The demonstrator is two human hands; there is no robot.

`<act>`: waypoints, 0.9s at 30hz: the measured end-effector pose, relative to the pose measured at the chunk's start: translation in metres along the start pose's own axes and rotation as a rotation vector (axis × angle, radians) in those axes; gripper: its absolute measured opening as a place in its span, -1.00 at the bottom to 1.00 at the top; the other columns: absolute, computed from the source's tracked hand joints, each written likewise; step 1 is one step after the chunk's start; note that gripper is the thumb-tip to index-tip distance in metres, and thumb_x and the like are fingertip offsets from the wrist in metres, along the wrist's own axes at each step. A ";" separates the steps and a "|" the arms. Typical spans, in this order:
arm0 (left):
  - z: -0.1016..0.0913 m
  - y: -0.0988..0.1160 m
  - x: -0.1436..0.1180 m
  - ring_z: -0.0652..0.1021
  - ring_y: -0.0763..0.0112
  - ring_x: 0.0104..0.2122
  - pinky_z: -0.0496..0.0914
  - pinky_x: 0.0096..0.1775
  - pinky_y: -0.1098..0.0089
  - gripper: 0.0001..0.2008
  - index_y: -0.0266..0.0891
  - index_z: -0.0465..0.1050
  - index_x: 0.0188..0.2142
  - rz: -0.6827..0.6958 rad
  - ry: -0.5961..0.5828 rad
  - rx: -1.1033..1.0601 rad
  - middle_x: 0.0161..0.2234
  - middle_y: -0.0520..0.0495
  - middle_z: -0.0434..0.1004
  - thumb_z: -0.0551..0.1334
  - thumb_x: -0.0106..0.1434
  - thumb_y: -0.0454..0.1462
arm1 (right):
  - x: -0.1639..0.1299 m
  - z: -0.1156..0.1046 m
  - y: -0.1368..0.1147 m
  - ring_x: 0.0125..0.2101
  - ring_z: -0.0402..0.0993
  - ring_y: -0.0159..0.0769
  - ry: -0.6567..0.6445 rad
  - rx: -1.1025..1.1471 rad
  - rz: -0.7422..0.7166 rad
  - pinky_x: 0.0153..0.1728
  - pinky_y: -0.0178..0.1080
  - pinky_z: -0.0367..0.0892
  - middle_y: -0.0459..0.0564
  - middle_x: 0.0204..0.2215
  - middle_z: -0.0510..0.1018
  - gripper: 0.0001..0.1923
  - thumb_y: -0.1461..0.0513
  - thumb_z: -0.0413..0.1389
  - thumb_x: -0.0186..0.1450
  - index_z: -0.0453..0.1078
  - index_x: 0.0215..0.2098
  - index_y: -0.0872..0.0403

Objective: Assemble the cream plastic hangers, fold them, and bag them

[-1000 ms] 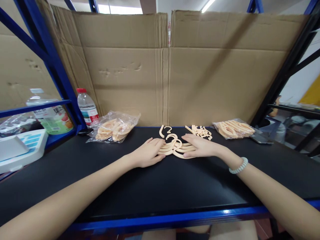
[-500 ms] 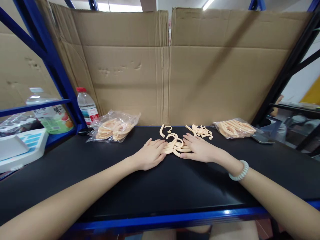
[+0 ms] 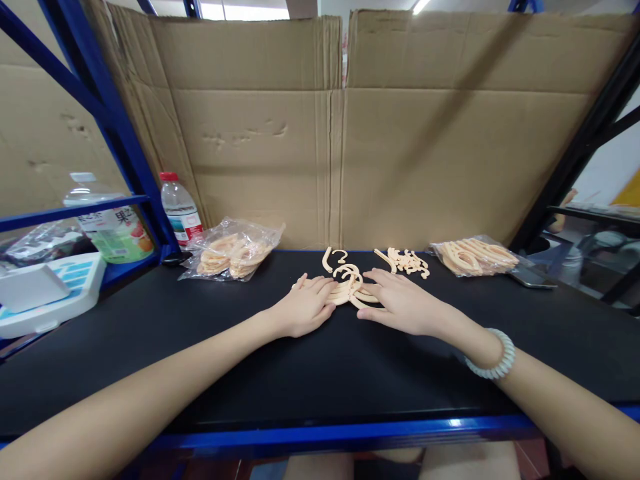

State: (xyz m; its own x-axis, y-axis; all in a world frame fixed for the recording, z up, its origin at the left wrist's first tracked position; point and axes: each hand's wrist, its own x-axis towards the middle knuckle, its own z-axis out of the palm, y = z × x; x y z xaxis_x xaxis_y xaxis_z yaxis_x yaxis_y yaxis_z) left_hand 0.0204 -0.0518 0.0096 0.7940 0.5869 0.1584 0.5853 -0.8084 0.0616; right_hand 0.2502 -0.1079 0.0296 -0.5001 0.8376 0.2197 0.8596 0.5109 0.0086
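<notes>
A small heap of cream-coloured hanger pieces (image 3: 349, 288), curved arms and hooks, lies on the black tabletop between my hands. My left hand (image 3: 305, 305) rests over the left ends of the pieces, fingers stretched out. From the other side, my right hand (image 3: 400, 300) lies over their right ends, its fingers spread and its thumb apart. The palms hide part of the heap. Just behind it are a loose curved arm (image 3: 327, 259) and a loose hook (image 3: 341, 256). A pile of small hooks (image 3: 411, 262) sits beyond my right hand.
A clear bag of cream pieces (image 3: 233, 250) lies at the back left, another bag (image 3: 473, 256) at the back right beside a phone-like flat object (image 3: 534, 279). Bottles (image 3: 181, 210) and a white scale (image 3: 55, 293) stand left. Cardboard (image 3: 260, 147) walls the back.
The view has shifted slightly. My right hand has moved a little, with its fingers still over the pieces. My left hand stays in nearly the same place.
</notes>
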 end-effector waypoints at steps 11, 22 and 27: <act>0.001 0.000 0.000 0.26 0.09 0.18 -0.02 0.17 -0.20 -0.61 -0.24 0.12 0.16 0.004 0.005 -0.026 0.19 -0.26 0.25 -0.09 0.38 -0.21 | 0.003 0.004 -0.001 0.03 0.30 0.03 -0.102 0.044 -0.012 -0.02 0.01 0.28 0.23 0.06 0.38 -0.44 0.01 0.00 0.35 0.22 0.20 0.15; 0.005 -0.003 0.002 0.25 0.10 0.19 -0.05 0.19 -0.17 -0.58 -0.28 0.11 0.17 -0.003 0.013 -0.037 0.17 -0.29 0.26 -0.10 0.38 -0.19 | 0.009 0.016 0.015 -0.01 0.35 -0.07 -0.093 0.072 0.053 0.00 -0.07 0.26 0.16 -0.01 0.43 -0.53 0.17 -0.03 0.35 0.21 0.20 0.11; 0.005 -0.003 0.002 0.26 0.07 0.18 -0.05 0.19 -0.18 -0.58 -0.29 0.12 0.17 -0.009 0.027 -0.036 0.18 -0.31 0.25 -0.09 0.38 -0.18 | 0.009 0.017 0.017 -0.03 0.36 -0.07 -0.089 0.089 0.058 -0.02 -0.08 0.27 0.20 -0.04 0.44 -0.60 0.20 -0.05 0.35 0.29 0.12 0.17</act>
State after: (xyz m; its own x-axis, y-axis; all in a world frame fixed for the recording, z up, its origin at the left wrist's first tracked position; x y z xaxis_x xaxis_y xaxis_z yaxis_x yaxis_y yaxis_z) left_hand 0.0207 -0.0478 0.0045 0.7839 0.5930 0.1841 0.5855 -0.8047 0.0986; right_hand 0.2587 -0.0878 0.0155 -0.4608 0.8779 0.1303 0.8765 0.4732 -0.0887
